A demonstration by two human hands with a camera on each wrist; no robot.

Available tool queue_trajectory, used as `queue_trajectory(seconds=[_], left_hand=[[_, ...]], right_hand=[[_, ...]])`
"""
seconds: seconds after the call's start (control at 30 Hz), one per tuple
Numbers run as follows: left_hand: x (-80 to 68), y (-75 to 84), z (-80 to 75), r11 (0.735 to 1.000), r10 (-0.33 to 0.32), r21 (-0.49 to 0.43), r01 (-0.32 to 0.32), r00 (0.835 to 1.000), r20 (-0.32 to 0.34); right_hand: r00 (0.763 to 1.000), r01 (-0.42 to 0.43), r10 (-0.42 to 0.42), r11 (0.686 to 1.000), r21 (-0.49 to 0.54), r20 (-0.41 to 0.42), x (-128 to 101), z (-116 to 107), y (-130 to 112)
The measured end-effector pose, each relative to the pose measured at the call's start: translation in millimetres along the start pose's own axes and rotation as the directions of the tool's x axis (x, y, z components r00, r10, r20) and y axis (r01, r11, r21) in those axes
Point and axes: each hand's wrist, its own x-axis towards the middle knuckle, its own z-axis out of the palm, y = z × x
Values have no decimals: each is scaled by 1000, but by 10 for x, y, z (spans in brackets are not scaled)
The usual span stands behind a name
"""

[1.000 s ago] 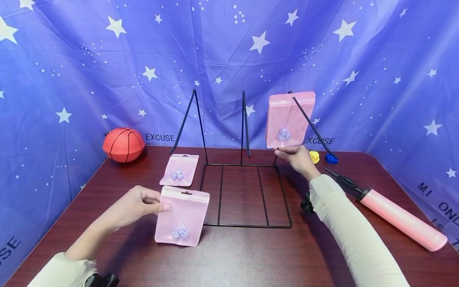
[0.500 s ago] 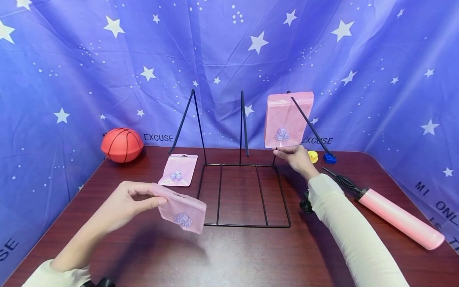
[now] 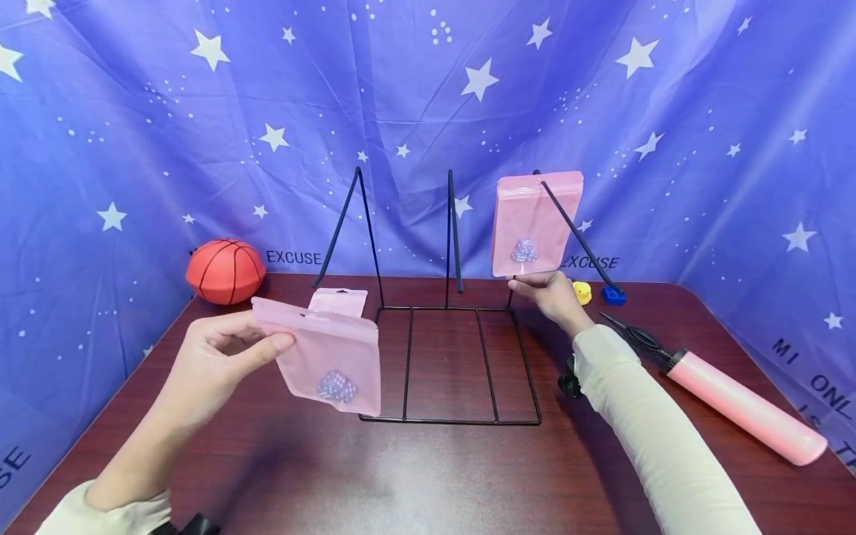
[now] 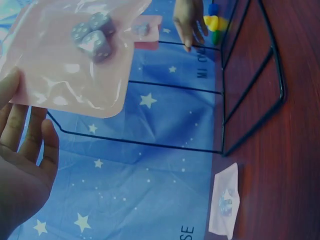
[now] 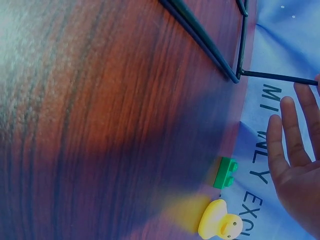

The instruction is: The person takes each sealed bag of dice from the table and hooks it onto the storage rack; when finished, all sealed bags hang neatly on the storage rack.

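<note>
My left hand point(image 3: 270, 340) pinches the top left corner of a pink pouch point(image 3: 332, 355) with small dice inside and holds it tilted above the table. In the left wrist view the same pouch point(image 4: 75, 55) hangs above my left hand point(image 4: 25, 150). My right hand point(image 3: 530, 281) pinches the bottom edge of a second pink pouch point(image 3: 535, 219), which hangs at the right prong of the black wire rack point(image 3: 449, 364). In the right wrist view several fingers point(image 5: 295, 150) of that hand look straight. A third pouch point(image 3: 339, 300) lies on the table, mostly hidden behind the held one.
An orange ball point(image 3: 225, 270) sits at the back left. A pink pump point(image 3: 742, 405) with a black hose lies at the right. A yellow duck point(image 3: 583, 292), a blue brick point(image 3: 613, 295) and a green brick point(image 5: 225, 172) stand behind the rack. A starred cloth surrounds the table point(image 3: 428, 483).
My left hand has lifted its pouch off the table and raised it, so it now covers most of the third pouch. The right hand and its pouch have stayed in place.
</note>
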Motion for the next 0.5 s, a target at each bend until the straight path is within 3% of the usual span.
queue_trajectory(seconds=[0.5], left_hand=[[96, 63, 129, 993, -26, -118, 10, 991, -132]], right_hand=[[1000, -13, 13, 1000, 12, 12, -34, -12, -33]])
